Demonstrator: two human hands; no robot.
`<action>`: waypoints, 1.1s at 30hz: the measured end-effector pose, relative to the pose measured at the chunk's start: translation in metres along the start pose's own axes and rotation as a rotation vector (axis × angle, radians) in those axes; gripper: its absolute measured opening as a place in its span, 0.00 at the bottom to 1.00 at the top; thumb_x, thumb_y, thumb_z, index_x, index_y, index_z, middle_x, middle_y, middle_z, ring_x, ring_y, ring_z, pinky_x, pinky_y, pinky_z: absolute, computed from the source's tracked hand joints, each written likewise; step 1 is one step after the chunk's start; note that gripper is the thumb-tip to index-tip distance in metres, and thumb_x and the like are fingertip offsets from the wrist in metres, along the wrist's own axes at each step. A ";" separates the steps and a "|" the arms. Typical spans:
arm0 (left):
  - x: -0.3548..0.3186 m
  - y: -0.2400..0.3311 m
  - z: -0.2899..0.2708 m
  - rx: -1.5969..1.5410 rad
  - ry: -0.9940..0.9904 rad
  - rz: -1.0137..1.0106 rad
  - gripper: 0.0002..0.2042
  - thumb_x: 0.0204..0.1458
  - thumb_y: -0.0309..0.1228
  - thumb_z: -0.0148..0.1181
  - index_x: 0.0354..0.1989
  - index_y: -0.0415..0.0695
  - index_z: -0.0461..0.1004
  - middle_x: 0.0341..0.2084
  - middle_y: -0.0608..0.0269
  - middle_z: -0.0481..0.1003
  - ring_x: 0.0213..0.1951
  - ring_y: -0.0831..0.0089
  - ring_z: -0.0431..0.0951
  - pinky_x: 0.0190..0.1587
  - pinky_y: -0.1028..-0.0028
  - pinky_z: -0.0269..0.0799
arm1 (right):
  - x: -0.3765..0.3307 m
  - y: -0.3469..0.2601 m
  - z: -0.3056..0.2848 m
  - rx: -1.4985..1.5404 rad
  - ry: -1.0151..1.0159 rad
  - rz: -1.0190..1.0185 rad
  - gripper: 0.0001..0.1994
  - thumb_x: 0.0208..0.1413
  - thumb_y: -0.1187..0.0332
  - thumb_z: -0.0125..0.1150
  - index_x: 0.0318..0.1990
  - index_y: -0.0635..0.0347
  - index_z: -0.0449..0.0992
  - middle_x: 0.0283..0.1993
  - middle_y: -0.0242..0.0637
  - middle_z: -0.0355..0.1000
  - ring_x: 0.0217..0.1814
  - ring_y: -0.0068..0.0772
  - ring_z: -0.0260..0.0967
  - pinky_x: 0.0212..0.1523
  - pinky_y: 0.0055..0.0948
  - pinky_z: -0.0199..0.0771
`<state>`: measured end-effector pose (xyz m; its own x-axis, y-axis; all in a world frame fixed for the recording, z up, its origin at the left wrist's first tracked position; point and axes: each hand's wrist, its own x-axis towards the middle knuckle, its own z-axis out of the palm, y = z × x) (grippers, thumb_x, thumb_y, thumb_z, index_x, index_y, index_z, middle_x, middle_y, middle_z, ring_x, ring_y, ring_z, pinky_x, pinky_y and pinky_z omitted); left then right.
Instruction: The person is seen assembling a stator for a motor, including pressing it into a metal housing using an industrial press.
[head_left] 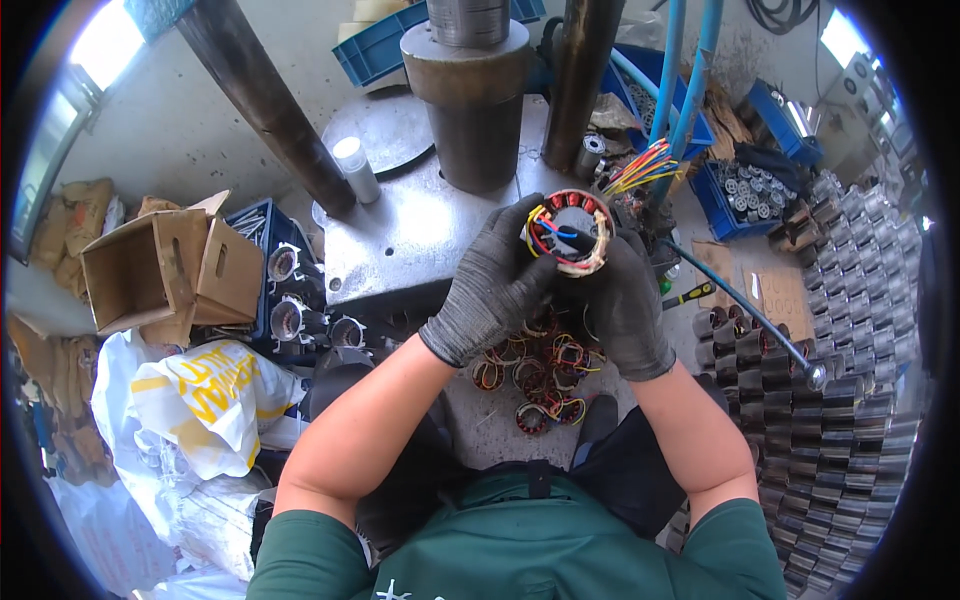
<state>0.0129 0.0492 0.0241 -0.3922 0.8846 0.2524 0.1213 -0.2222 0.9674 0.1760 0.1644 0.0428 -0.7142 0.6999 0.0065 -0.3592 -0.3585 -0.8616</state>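
Both my hands wear dark grey knit gloves and hold up one motor stator point(568, 232) in front of the press. It is a ring with red copper windings inside and red, yellow and blue lead wires. My left hand point(500, 275) wraps the ring's left side, thumb near its lower edge. On the other side my right hand point(628, 300) grips it, some fingers reaching to the wires at the centre. Beneath my hands several more wound stators point(535, 375) with coloured leads lie in a heap on the floor.
A steel press ram point(465, 110) stands over the metal press table point(400, 240), with a white-capped bottle point(355, 168) on it. A long-handled lever point(745, 305) slants at right. Stacked metal cylinders point(840, 400) fill the right; a cardboard box point(140, 270) and plastic bags point(200, 400) lie left.
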 end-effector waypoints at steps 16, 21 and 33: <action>-0.010 0.014 0.019 -0.209 0.214 0.007 0.19 0.70 0.26 0.62 0.68 0.39 0.73 0.50 0.59 0.80 0.50 0.76 0.79 0.55 0.71 0.75 | -0.002 -0.009 0.001 0.179 -0.082 -0.083 0.38 0.54 0.65 0.65 0.75 0.63 0.64 0.70 0.47 0.73 0.72 0.46 0.73 0.77 0.48 0.71; -0.014 0.012 0.025 0.142 0.230 0.330 0.16 0.71 0.24 0.59 0.66 0.39 0.77 0.62 0.55 0.73 0.62 0.68 0.77 0.65 0.67 0.74 | -0.002 -0.007 -0.002 0.325 -0.117 -0.035 0.41 0.55 0.66 0.65 0.79 0.58 0.61 0.72 0.48 0.72 0.75 0.47 0.71 0.79 0.47 0.69; 0.003 0.020 0.011 0.720 0.122 0.583 0.23 0.62 0.19 0.63 0.65 0.49 0.80 0.61 0.45 0.74 0.59 0.48 0.80 0.62 0.58 0.79 | -0.009 -0.001 -0.011 0.377 -0.135 0.157 0.36 0.62 0.56 0.65 0.76 0.58 0.64 0.68 0.46 0.73 0.69 0.43 0.75 0.71 0.45 0.79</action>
<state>0.0243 0.0521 0.0440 -0.1797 0.6551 0.7338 0.8488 -0.2737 0.4523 0.1890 0.1651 0.0378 -0.8407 0.5411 -0.0221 -0.4167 -0.6725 -0.6116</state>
